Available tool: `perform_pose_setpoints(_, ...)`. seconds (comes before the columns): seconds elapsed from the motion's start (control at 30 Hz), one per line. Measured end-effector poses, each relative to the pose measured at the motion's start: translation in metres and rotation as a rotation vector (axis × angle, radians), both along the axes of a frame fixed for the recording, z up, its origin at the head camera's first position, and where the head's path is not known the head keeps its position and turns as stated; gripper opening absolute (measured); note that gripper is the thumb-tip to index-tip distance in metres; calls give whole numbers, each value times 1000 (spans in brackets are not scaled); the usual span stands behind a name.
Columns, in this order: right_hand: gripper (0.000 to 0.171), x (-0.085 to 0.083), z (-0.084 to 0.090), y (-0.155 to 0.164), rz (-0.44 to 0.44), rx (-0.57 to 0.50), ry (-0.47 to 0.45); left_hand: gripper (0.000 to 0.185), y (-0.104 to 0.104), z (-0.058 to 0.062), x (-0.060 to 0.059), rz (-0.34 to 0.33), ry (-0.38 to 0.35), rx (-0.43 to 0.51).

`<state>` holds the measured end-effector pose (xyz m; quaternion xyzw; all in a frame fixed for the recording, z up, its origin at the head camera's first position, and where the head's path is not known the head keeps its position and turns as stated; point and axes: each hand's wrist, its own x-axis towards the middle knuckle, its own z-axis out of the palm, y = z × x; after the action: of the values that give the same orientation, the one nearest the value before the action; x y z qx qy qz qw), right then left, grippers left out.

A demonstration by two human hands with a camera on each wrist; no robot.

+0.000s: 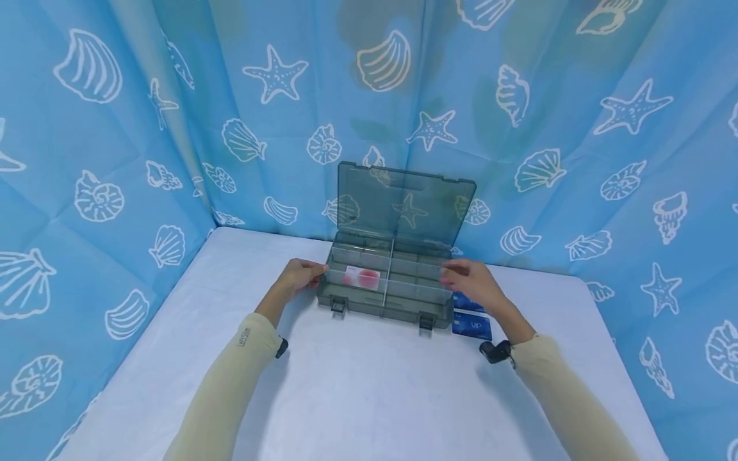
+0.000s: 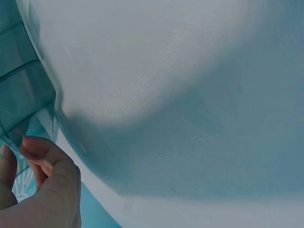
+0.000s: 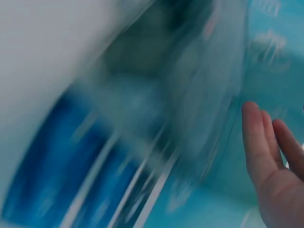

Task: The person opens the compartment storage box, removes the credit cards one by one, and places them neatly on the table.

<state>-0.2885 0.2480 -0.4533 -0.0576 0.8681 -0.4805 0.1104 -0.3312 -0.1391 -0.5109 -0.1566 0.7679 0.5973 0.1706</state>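
Note:
A grey see-through plastic organizer box (image 1: 352,306) stands with its lid (image 1: 403,202) raised and tilted back. Inside, dividers split it into compartments, and a white card with a red design (image 1: 362,278) lies in a left one. My left hand (image 1: 300,275) holds the box's left edge, its fingertips and thumb at the corner in the left wrist view. By the right edge is my right hand (image 1: 474,283), its fingers (image 3: 259,137) extended and nothing between them. Below it lie a blue card marked VIP (image 1: 471,325) and another blue card (image 1: 468,302), partly covered by the hand.
Two latches hang at the box's front, a left latch (image 1: 337,306) and a right latch (image 1: 426,322). A white-covered table (image 1: 369,384) carries everything. Right behind the lid hangs a blue curtain (image 1: 277,160) with shell and starfish prints, which also encloses both sides.

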Motion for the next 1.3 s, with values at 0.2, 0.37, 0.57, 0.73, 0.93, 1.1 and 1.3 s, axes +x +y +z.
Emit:
perform_pose_setpoints(0.2,47,-32,15,-80,141,-121,-104,39,-2,-1,0,-3,14,-30)
perform_pose_setpoints(0.37,39,-54,5,-121,198,-121,-152,40,-1,-1,0,1,-5,-44)
perform_pose_setpoints(0.57,46,-70,-11,-145,217,190,-98,37,-4,4,1,-29,-52,17)
perform_pose_setpoints(0.73,51,-77,-19,-157,248,386,-119,37,-5,8,2,-52,-73,32)
perform_pose_setpoints(0.93,35,-75,-21,-167,307,488,-119,36,-4,10,3,-37,-76,52)
perform_pose_setpoints(1.1,28,-72,-17,-167,273,474,-161,37,-6,3,2,-60,-67,86)
perform_pose_setpoints(1.3,29,-72,-14,-161,305,376,-170,38,-14,-7,7,-107,-39,88)
